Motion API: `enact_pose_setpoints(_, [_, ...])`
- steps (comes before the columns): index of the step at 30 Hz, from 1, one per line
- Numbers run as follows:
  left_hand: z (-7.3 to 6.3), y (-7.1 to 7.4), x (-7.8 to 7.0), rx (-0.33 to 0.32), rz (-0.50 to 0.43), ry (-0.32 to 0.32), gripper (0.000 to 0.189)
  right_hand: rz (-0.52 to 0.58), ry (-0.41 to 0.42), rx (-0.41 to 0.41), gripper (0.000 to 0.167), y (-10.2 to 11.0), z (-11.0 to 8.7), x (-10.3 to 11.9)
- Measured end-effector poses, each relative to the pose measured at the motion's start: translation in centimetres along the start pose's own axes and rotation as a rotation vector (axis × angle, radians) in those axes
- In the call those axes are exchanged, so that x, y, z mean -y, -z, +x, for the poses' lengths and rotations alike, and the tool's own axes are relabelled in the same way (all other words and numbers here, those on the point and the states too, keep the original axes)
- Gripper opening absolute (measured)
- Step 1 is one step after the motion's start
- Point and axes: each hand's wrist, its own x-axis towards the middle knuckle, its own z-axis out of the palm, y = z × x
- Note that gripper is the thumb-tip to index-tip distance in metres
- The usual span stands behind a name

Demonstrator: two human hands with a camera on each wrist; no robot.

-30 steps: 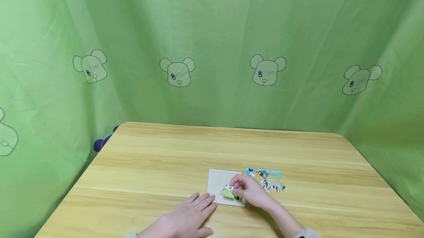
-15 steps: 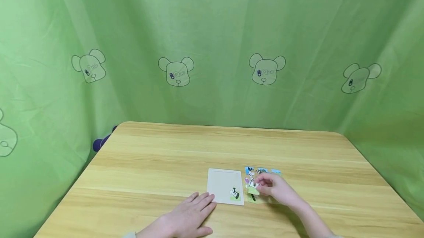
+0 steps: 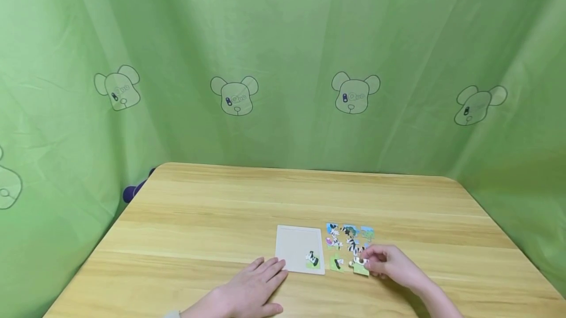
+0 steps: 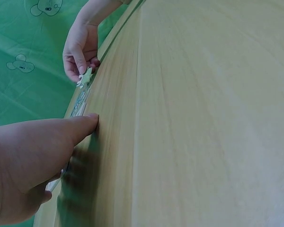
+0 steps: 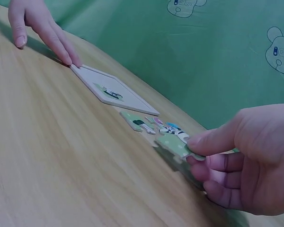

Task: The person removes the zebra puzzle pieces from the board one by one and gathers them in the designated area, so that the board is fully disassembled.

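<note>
My right hand (image 3: 389, 265) pinches a green-and-white puzzle piece (image 5: 174, 143) between thumb and fingers, just above the table at the near right of the loose pieces. In the right wrist view a shadow falls beneath that piece. A pale puzzle tray (image 3: 294, 244) lies flat to the left, with one black-and-white puzzle piece (image 3: 313, 259) in its near right corner. My left hand (image 3: 252, 288) lies flat with straight fingers, fingertips on the tray's near left corner. Several loose zebra-picture pieces (image 3: 350, 231) lie right of the tray, partly behind my right hand.
The wooden table (image 3: 199, 210) has rounded far corners. A green curtain (image 3: 287, 52) with bear-head prints hangs behind and at both sides. Something purple (image 3: 130, 193) shows past the table's left edge.
My right hand has moved right, from over the tray to the near right of the loose pieces, carrying the pinched piece. One piece stays in the tray's corner. My left hand holds still.
</note>
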Motion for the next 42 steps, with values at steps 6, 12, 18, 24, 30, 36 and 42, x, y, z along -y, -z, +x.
enact_pose_setpoints(6, [0.0, -0.1, 0.0, -0.009, 0.004, -0.004, 0.069, -0.096, 0.006, -0.031, 0.025, -0.4, 0.1, -0.1])
enact_pose_setpoints(12, [0.0, 0.0, 0.0, -0.008, 0.009, -0.001, 0.069, -0.173, -0.001, -0.083, 0.023, -0.8, 0.4, -0.1])
enact_pose_setpoints(18, [0.1, -0.1, 0.0, -0.012, 0.01, -0.003, 0.069, -0.166, -0.006, -0.114, 0.023, -0.9, 0.4, 0.1])
enact_pose_setpoints(24, [0.0, -0.1, 0.1, -0.019, 0.02, -0.005, 0.069, -0.179, -0.016, -0.154, 0.025, -1.0, 0.5, 0.3])
enact_pose_setpoints(30, [-0.1, 0.1, 0.1, -0.011, 0.002, -0.003, 0.069, -0.201, -0.01, -0.207, 0.027, -1.9, 1.1, 1.6])
enact_pose_setpoints(36, [-0.1, 0.2, 0.2, -0.014, -0.002, 0.003, 0.071, -0.177, 0.043, -0.181, 0.029, -3.2, 2.7, 3.4])
enact_pose_setpoints(42, [0.0, 0.3, 0.3, 0.002, -0.001, 0.013, 0.07, -0.165, 0.105, -0.119, 0.033, -4.6, 4.3, 4.6])
